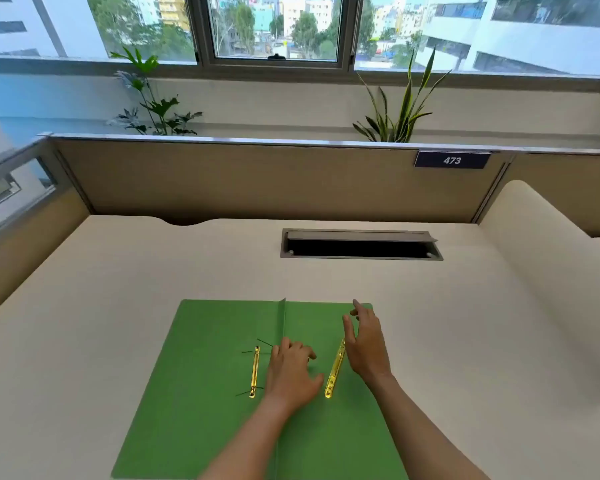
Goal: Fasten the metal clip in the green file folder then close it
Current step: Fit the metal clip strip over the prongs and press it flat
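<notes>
Folder [205, 393]: open flat on desk [84, 289]. Clip bar [335, 370] loose beside right hand [366, 344], fingers spread, empty; left hand [291, 368] palm down, empty. We should seat bar squarely over base [255, 371].

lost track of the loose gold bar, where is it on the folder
In the head view the loose gold bar lies on the right half of the open green folder, between the left hand and right hand.

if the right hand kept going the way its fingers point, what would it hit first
Probably nothing soon: the right hand points away over the green folder far edge, then bare desk toward the cable slot; height is unclear.
</notes>
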Demonstrator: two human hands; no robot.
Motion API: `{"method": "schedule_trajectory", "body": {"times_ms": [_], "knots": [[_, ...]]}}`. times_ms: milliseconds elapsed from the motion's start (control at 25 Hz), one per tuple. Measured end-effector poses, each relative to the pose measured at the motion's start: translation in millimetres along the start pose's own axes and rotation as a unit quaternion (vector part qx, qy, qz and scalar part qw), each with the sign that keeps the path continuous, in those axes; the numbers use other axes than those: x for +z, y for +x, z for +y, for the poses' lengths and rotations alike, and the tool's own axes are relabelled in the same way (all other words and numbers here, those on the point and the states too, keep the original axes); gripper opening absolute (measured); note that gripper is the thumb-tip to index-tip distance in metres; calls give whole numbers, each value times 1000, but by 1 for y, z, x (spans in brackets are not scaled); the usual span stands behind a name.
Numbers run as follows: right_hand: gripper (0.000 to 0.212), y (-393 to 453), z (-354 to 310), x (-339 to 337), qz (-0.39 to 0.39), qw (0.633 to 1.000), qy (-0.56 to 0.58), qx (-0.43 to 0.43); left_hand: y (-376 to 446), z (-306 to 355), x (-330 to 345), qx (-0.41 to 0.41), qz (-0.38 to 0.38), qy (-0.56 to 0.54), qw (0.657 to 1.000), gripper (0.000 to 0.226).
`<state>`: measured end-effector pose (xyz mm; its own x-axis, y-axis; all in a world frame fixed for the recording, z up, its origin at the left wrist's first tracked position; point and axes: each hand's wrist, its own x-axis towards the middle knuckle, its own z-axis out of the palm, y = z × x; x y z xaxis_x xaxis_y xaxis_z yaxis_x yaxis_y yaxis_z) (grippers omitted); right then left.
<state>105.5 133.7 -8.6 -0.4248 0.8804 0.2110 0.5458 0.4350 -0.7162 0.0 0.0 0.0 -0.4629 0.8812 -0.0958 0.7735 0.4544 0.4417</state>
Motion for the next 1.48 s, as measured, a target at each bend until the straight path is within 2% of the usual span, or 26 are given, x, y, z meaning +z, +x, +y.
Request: {"method": "schedule_trajectory", "body": {"times_ms": [80,280,440,600,720,880,1040,1240,1480], "knots": [[43,-6,7,3,-6,996,65,68,5,3,5,-25,-19,-9,999,36],[33,-27,33,8,-9,980,119,158,23,14,14,-100,-51,-35,993,40],[30,-37,42,14,-26,974,137,177,37,28,23,-139,-76,-46,986,40],[34,-33,40,14,-22,970,152,188,46,43,33,-196,-46,-22,979,47],[36,-34,42,12,-23,968,161,189,48,48,39,-256,-25,-52,965,41],[37,-34,46,10,-32,967,175,182,50,53,37,-314,-37,-113,942,43],[36,-36,51,11,-38,969,175,172,53,53,37,-328,-47,-154,931,41],[33,-38,52,11,-29,968,181,171,51,51,43,-311,-46,-200,928,10],[28,-33,40,19,-5,968,151,203,52,31,38,-272,-15,-318,908,31]]}}
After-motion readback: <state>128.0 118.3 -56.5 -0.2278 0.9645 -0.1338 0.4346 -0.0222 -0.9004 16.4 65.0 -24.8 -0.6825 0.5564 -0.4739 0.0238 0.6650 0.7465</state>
